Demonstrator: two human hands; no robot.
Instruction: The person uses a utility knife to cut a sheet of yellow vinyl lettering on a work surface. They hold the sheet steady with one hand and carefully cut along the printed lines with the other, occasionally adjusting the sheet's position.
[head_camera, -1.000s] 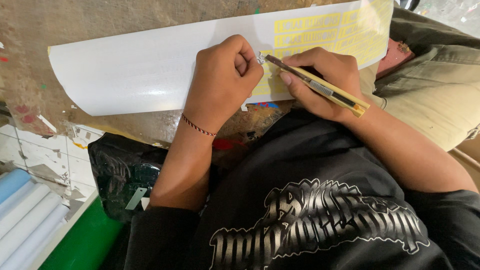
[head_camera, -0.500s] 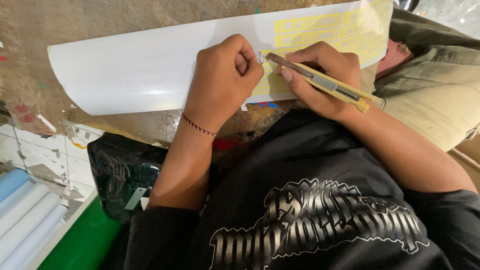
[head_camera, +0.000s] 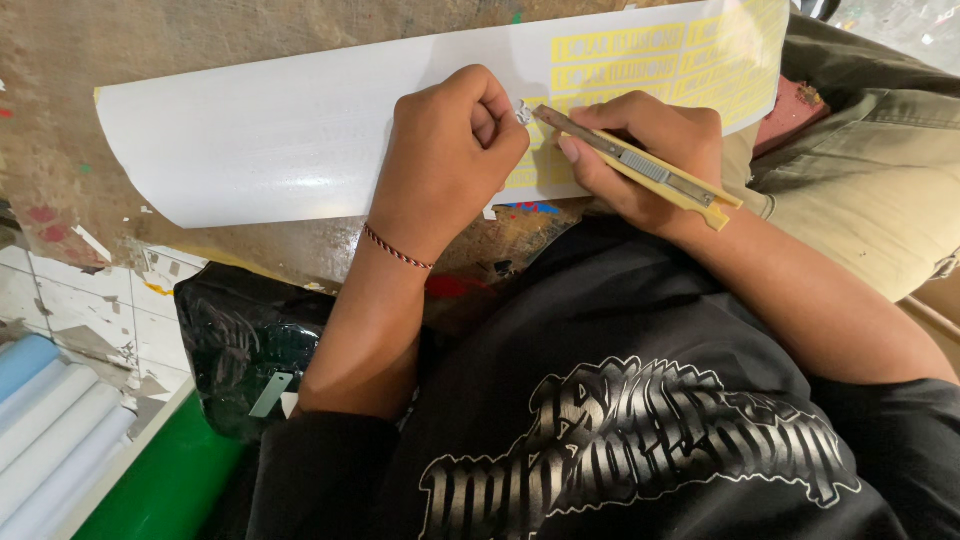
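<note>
My right hand (head_camera: 655, 160) grips the knife (head_camera: 630, 165) low, my left hand (head_camera: 450, 155), fisted, pins the sheet (head_camera: 280, 140), so I pick gently.

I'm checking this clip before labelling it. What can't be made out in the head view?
- Blade tip of the yellow utility knife: hidden behind the left hand.
- What the left hand pinches: too small, fingers curl over it.
- Yellow lettering on the white sheet: partly covered by the right hand and cut off at the top edge.
- Pale rolls: cut off at the left edge.
</note>
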